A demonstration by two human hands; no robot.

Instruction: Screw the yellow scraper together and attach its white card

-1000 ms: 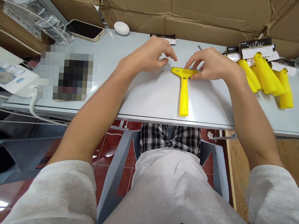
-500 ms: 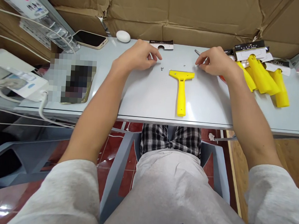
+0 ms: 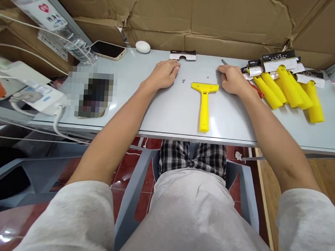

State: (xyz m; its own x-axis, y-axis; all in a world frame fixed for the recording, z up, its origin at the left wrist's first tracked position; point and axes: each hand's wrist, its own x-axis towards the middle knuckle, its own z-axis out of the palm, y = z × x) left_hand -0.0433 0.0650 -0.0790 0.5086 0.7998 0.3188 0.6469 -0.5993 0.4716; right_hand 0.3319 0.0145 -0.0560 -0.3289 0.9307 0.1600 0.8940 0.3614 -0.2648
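Note:
A yellow scraper point(image 3: 204, 109) lies on the grey table between my hands, its wide head away from me and its handle toward the near edge. My left hand point(image 3: 163, 74) rests on the table left of it, loosely bent and with nothing visible in it. Small metal screws point(image 3: 184, 80) lie between that hand and the scraper head, and another tiny metal piece point(image 3: 207, 77) is just beyond the head. To the right, my right hand point(image 3: 231, 79) rests with its index finger extended, near the tip of a thin grey rod point(image 3: 224, 62). I see nothing held there.
Several yellow handles point(image 3: 290, 87) with black-and-white cards are piled at right, beside a red item point(image 3: 257, 90). A black-and-white card point(image 3: 183, 55) stands at the back. Farther left are a white oval object point(image 3: 143, 46), a phone point(image 3: 109, 50), a water bottle point(image 3: 54, 20) and a white power strip point(image 3: 48, 99).
Both hands have lowered from hovering with fingers apart to resting on the table. The view has shifted slightly; the scraper and screws stay in place.

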